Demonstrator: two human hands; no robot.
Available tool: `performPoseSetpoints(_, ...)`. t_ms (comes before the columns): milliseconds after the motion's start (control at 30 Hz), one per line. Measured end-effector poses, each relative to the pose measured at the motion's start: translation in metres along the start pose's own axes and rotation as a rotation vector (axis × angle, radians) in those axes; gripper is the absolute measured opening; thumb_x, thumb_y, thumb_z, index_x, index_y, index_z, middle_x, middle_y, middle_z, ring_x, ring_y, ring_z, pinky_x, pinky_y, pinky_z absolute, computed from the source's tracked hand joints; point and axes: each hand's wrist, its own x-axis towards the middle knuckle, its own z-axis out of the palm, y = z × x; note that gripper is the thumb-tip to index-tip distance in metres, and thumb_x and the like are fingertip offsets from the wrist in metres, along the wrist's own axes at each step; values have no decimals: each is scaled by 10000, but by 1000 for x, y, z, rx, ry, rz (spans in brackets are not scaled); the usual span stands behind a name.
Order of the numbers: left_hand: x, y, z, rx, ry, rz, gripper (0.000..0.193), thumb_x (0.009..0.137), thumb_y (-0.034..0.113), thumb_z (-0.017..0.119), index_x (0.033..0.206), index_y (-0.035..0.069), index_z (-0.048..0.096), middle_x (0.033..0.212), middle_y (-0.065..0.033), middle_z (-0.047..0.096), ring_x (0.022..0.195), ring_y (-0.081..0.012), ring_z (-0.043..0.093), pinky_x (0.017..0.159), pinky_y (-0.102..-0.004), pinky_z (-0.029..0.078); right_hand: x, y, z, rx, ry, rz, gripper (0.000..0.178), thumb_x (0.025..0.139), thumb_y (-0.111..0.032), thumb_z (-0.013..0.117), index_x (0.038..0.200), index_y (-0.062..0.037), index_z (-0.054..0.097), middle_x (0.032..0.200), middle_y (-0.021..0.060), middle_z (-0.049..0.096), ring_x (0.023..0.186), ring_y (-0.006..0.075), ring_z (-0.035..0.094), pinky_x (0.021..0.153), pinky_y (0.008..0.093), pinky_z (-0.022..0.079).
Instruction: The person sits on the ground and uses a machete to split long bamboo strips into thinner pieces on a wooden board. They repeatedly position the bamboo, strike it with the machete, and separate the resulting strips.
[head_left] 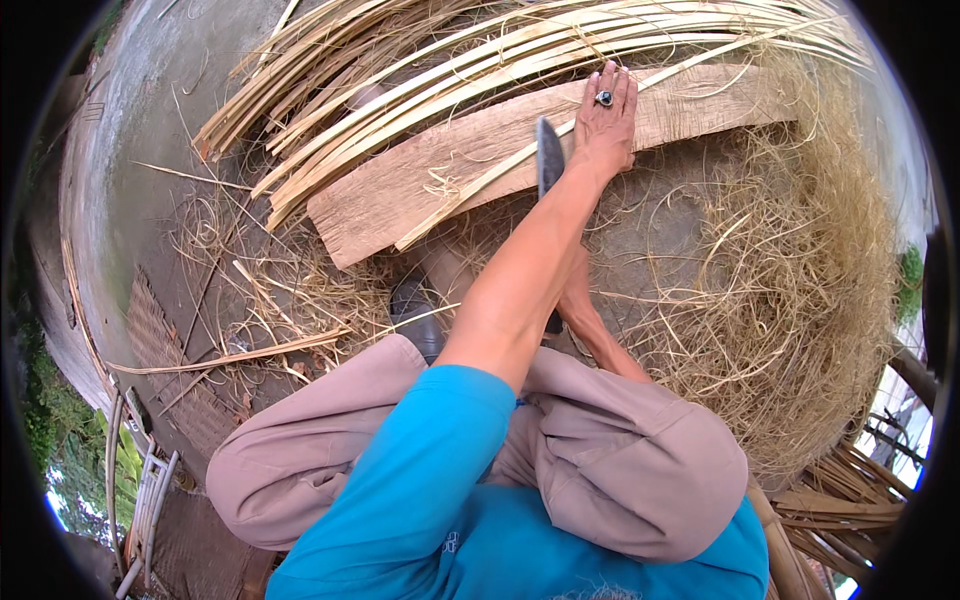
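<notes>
My left hand [605, 120], wearing a dark-stoned ring, lies over a long pale bamboo strip [470, 190] with its fingers reaching forward. It presses the strip down on a wide wooden plank [390, 185]. The strip runs slantwise across the board and comes out on both sides of the hand. Below my left forearm, my right hand [577, 285] is mostly hidden. It is closed on a knife, whose dark blade [546, 155] points away from me and stands against the strip, just left of my left hand. The forearm covers the middle of the knife.
Beyond the plank lies a bundle of long bamboo strips [440, 90]. A big heap of curly shavings [790, 290] spreads over the ground at right, with more shavings [290, 300] at left. My bent knees [640, 470] are close to the plank. More split strips [840, 510] lie at lower right.
</notes>
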Motion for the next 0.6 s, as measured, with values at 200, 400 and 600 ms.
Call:
performPoseSetpoints(200, 0, -4, -3, 14, 17, 19, 1218, 738, 533, 797, 1598, -42, 156, 1683, -212, 163, 1574, -400, 30, 1286, -486, -1, -1, -12, -1, 77, -203, 227, 475, 921, -212, 711, 1290, 54, 575, 1259, 256, 656, 1178, 324, 638, 988, 441, 507)
performPoseSetpoints(400, -12, -11, 2, 9, 16, -11, 1195, 744, 531, 780, 1589, -58, 176, 1677, -223, 175, 1573, -406, 38, 1286, -487, 1, -5, -5, 18, -30, -129, -136, 374, 922, -234, 706, 1167, 44, 651, 1147, 211, 704, 1089, 290, 680, 892, 431, 535)
performPoseSetpoints(600, -11, -3, 2, 40, 13, 20, 1191, 752, 535, 770, 1583, -75, 174, 1675, -235, 168, 1572, -409, 34, 1285, -493, 8, -8, -3, 29, 8, -103, -190, 433, 885, -238, 750, 1217, 12, 628, 1301, 251, 637, 1193, 293, 619, 970, 445, 489)
